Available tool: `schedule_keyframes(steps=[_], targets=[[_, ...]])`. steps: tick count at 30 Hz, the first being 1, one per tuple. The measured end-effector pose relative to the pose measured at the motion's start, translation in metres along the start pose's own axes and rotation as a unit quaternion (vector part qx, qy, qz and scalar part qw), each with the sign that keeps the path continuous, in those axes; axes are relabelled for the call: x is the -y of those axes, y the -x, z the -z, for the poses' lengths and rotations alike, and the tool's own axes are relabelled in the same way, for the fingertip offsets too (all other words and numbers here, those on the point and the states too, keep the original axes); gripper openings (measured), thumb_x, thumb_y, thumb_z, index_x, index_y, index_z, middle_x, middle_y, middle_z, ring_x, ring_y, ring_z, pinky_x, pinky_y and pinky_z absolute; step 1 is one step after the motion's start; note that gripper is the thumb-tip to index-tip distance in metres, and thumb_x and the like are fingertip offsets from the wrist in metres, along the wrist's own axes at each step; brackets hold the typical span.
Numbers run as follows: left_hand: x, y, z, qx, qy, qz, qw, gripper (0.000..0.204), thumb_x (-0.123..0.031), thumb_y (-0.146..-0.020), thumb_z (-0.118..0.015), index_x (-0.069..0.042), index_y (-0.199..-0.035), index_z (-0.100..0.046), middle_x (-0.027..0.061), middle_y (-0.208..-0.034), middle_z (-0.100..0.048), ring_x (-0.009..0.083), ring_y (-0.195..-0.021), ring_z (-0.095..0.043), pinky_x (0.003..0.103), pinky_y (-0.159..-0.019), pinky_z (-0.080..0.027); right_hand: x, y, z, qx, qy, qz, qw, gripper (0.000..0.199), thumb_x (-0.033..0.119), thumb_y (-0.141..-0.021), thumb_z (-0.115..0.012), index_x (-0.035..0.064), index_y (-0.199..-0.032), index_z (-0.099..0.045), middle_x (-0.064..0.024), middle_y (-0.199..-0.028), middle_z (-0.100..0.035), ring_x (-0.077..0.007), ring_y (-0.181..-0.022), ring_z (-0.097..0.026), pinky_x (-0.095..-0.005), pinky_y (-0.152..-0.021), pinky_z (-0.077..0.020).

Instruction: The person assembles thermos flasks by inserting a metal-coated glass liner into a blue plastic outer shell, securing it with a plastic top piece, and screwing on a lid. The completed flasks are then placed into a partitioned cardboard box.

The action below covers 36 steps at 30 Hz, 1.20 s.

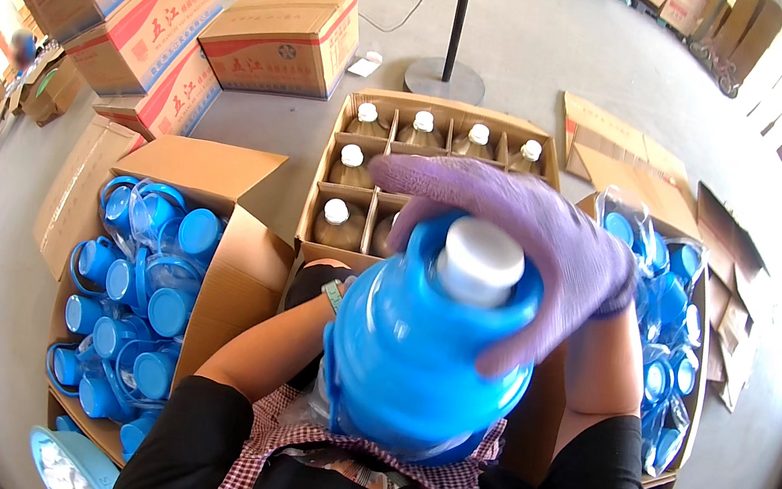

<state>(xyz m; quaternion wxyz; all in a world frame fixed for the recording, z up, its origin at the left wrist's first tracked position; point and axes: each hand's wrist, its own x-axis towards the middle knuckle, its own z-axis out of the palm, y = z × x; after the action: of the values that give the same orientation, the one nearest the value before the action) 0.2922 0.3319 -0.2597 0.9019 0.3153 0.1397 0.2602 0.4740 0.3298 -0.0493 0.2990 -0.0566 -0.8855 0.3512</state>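
A blue thermos flask [416,349] stands close to my chest, tilted slightly, with a white stopper [481,263] in its mouth. My right hand [544,237], in a purple knit glove, curves around the flask's top, thumb on the near side and fingers on the far side. My left forearm, with a watch [334,294] at the wrist, reaches behind the flask; the left hand itself is hidden there. Just beyond lies an open divided carton [323,174] of brownish bottle-shaped pieces with white caps [423,122], partly covered by my right hand.
Open cartons of blue handled lids or cups [168,313] flank me on the left and right [671,297]. A pale blue basin [100,464] sits at lower left. Stacked cartons [146,26], a closed carton [285,36], a pole on a round base [446,79] and flattened cardboard [628,143] lie beyond.
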Motion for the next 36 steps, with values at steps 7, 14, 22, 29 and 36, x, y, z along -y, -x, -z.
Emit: schedule_keyframes(steps=[7, 14, 22, 29, 36], targets=[[-0.022, 0.095, -0.047, -0.042, -0.261, -0.169, 0.95, 0.086, -0.045, -0.092, -0.077, 0.0, -0.154, -0.039, 0.0113, -0.124, -0.069, 0.0193, -0.112, -0.068, 0.037, -0.101, -0.055, 0.118, 0.003, -0.054, -0.132, 0.161, -0.105, 0.972, 0.138, 0.045, -0.059, -0.097, -0.0027, -0.162, -0.018, -0.022, -0.125, -0.068, -0.0333, -0.108, -0.072, -0.0452, -0.098, -0.0555], [0.029, 0.175, -0.101, -0.064, -0.436, -0.105, 0.891, 0.086, -0.013, -0.079, -0.086, 0.003, -0.152, -0.043, 0.0162, -0.159, -0.043, 0.0202, -0.13, -0.056, 0.039, -0.109, -0.046, 0.156, 0.045, -0.061, -0.139, 0.353, -0.407, 0.831, 0.102, 0.037, -0.074, -0.089, 0.0094, -0.158, -0.037, -0.026, -0.138, -0.058, -0.0453, -0.125, -0.061, -0.0478, -0.104, -0.0531], [0.014, 0.154, -0.085, -0.206, -0.276, -0.014, 0.939, 0.061, -0.022, -0.077, -0.09, -0.002, -0.129, -0.065, 0.0032, -0.104, -0.069, 0.0117, -0.095, -0.066, 0.029, -0.083, -0.055, 0.115, 0.04, -0.053, -0.169, 0.284, -0.293, 0.897, 0.028, 0.033, -0.086, -0.074, 0.0111, -0.104, -0.075, -0.0125, -0.097, -0.071, -0.0306, -0.097, -0.071, -0.0395, -0.088, -0.0575], [-0.005, 0.185, -0.059, 0.026, -0.231, -0.102, 0.967, 0.073, -0.008, -0.084, -0.078, -0.004, -0.151, -0.049, 0.0033, -0.113, -0.068, 0.0106, -0.093, -0.062, 0.026, -0.082, -0.052, 0.193, -0.025, -0.069, 0.082, 0.516, -0.127, 0.843, 0.077, 0.053, -0.079, -0.083, 0.0106, -0.139, -0.062, -0.0141, -0.137, -0.058, -0.0384, -0.135, -0.051, -0.0493, -0.115, -0.042], [0.054, 0.17, -0.1, -0.138, -0.41, -0.152, 0.889, 0.073, -0.031, -0.091, -0.079, 0.005, -0.147, -0.048, 0.0117, -0.121, -0.07, 0.0223, -0.112, -0.066, 0.04, -0.093, -0.055, 0.065, 0.043, -0.038, -0.165, 0.164, -0.588, 0.775, 0.067, 0.053, -0.087, -0.075, 0.0024, -0.129, -0.061, -0.0202, -0.117, -0.068, -0.0336, -0.105, -0.072, -0.0403, -0.087, -0.0614]])
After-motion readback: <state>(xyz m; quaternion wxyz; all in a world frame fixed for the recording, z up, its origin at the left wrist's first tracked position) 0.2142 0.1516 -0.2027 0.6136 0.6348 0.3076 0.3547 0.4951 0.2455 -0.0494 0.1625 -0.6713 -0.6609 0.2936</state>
